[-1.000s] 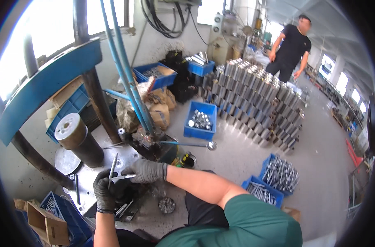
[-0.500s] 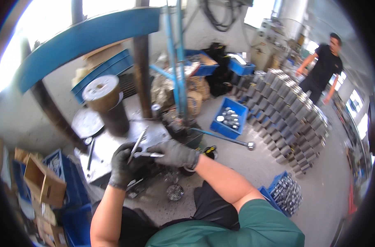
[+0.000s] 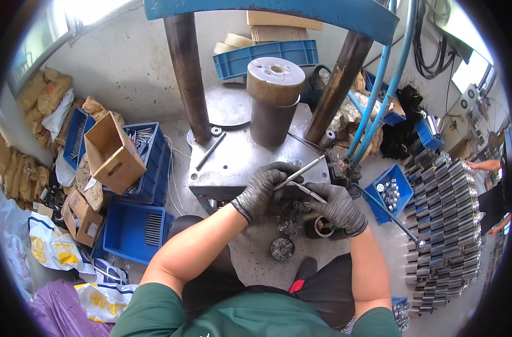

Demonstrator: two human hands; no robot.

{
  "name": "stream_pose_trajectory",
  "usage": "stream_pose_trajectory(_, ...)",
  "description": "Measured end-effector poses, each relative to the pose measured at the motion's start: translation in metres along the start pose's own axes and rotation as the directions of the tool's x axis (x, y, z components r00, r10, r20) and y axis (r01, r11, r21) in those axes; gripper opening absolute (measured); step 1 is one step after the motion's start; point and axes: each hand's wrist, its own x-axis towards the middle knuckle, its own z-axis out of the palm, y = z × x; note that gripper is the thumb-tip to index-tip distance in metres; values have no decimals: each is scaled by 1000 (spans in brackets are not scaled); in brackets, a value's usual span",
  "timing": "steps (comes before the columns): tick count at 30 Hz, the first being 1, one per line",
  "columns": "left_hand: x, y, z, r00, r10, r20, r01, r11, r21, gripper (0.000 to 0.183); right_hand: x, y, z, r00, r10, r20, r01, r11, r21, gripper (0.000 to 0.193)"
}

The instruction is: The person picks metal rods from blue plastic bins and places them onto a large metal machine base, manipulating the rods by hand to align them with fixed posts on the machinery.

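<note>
In front of the press bed, my left hand (image 3: 265,191), in a dark grey glove, is closed round a slim metal rod (image 3: 307,168) that slants up to the right. My right hand (image 3: 341,208), gloved alike, grips a thin pointed metal tool (image 3: 311,194); its exact kind is unclear. The tool's tip lies close to the rod, and I cannot tell if they touch. Behind my hands is the steel press bed (image 3: 242,160), bearing a thick metal cylinder (image 3: 275,101), a dark thin rod (image 3: 210,150) and a small ring (image 3: 216,130).
Dark press columns (image 3: 187,78) rise beside the cylinder. To the left stand a cardboard box (image 3: 114,154) and a blue crate (image 3: 113,230) holding rods. At right are a blue bin of metal parts (image 3: 410,191), a ball-ended lever (image 3: 399,224), stacked metal cylinders (image 3: 444,236) and another person (image 3: 494,202).
My view has swung left, so the press and my hands appear further right. Both hands keep their hold on the rod and the tool.
</note>
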Motion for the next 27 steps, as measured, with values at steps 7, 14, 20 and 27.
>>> stream_pose_trajectory(7, -6, 6, 6, 999, -38, -13, 38, 999, 7, 44, -2, -9, -3, 999, 44, 25, -44, 999, 20, 46)
stream_pose_trajectory(14, -6, 11, 10, 994, -104, -26, 99, 983, -156, 52, 3, -7, -1, 998, 27, 54, -29, 999, 27, 48)
stream_pose_trajectory(20, -7, 13, 8, 992, -128, -5, 124, 967, -220, 53, 6, 2, 12, 993, -107, -58, 99, 986, -134, 53)
stream_pose_trajectory(27, 6, 15, -22, 998, 19, -56, -36, 947, -319, 44, 1, 5, 22, 959, 103, 265, -273, 592, 758, 53)
